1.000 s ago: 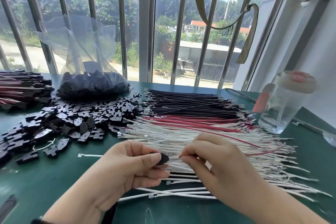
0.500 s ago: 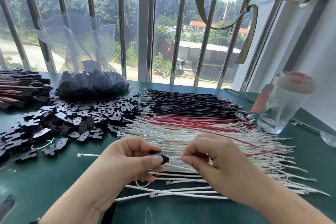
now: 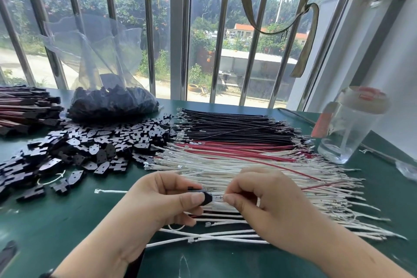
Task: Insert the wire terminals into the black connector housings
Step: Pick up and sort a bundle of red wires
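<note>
Left hand (image 3: 164,201) pinches black housing (image 3: 206,197); right hand (image 3: 268,205) pinches white wire's terminal (image 3: 218,197): align squarely, push straight home.

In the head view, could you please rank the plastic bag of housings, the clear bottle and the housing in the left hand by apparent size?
1. plastic bag of housings
2. clear bottle, closer in size to the bag than to the housing
3. housing pinched in the left hand, smallest though nearest

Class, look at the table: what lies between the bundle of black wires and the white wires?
A band of red wires lies between the black wires and the white wires, seen in the head view.
</note>
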The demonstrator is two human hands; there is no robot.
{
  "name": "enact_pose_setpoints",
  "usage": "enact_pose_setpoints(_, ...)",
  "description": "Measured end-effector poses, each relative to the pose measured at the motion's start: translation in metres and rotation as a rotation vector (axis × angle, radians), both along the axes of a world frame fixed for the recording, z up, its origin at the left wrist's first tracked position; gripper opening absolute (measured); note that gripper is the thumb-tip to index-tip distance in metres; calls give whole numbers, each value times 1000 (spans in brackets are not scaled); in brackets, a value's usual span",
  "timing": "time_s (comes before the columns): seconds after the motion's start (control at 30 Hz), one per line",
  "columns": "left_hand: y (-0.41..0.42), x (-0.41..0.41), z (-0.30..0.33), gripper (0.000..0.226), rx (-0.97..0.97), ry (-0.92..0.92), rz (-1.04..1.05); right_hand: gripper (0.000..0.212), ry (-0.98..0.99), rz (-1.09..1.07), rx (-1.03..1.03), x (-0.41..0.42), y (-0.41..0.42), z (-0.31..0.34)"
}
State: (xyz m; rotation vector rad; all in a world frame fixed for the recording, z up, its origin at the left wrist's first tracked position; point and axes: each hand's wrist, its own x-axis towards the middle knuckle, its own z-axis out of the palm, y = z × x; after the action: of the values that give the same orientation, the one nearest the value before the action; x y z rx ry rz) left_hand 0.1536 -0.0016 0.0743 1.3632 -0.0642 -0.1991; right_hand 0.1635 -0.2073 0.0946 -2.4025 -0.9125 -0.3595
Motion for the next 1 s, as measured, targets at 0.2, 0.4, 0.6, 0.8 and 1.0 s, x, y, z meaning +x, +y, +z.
enact_pose_setpoints(0.2, -6, 0, -4, 33, -1, 22, 2, 17, 27, 11, 7, -1, 9, -8)
enact_pose_setpoints(0.4, -5, 6, -8, 33, -12, 17, 76, 13, 123, 11, 98, 8, 6, -7)
enact_pose_setpoints(0.6, -9, 6, -10, 24, 10, 85, 47, 14, 71, 30, 99, 7, 10, -11)
enact_pose_setpoints(0.8, -5, 9, -10, 22, 98, 57, -1, 13, 311, 121, -100, 21, 9, 6)
enact_pose_setpoints(1.0, 2, 15, -5, 3, 168, 21, 1, 27, 280, -139, -165, 113, 14, 27)
